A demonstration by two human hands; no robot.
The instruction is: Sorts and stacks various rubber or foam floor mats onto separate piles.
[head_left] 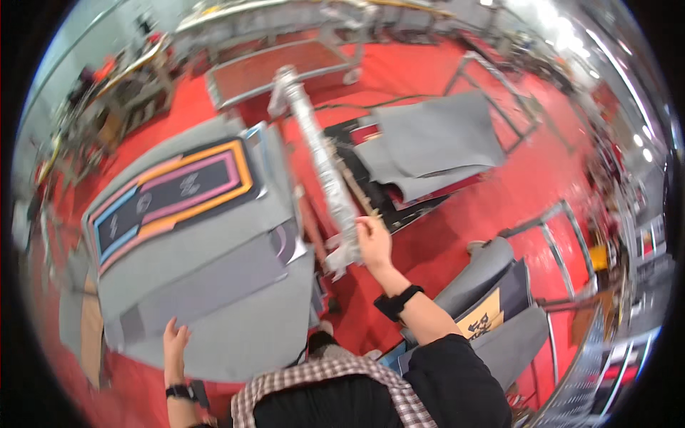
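Observation:
My right hand (373, 242) grips the near end of a long, silvery wrapped roll (321, 167) that slants up and away from me over the red floor. My left hand (174, 341) rests open on the near edge of a large grey mat (235, 321) lying on a stack of mats. The top mat of the stack shows a dark panel (175, 192) framed in orange, pink and blue stripes. Both wrists wear dark bands.
Grey mats (428, 143) lie draped over a dark frame to the right of the roll. A rolled grey mat and a folded dark one with a yellow patch (485, 317) sit at my right. Metal racks (556, 242) and a red-topped table (278, 68) stand around.

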